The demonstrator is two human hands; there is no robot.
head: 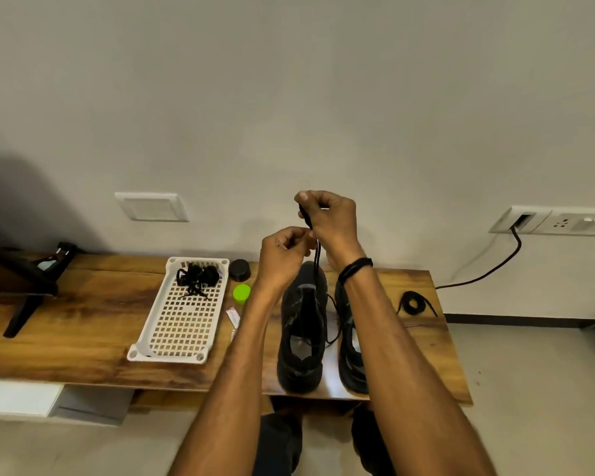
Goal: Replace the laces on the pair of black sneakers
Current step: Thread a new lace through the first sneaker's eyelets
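Sneakers (301,355) sit side by side at worktop (83,321) near edge, within reach. Left hand (284,255) and right hand (330,218) pinch one lace (317,255) held up taut, probably for threading.

The lace (318,250) in your grip reads as matt black woven cord. Right below it, your sneakers (303,338) are dull black cloth on a glossy varnished wood table (83,324). Left of your grip: smooth white plastic basket (167,358), shiny green plastic lid (242,292).
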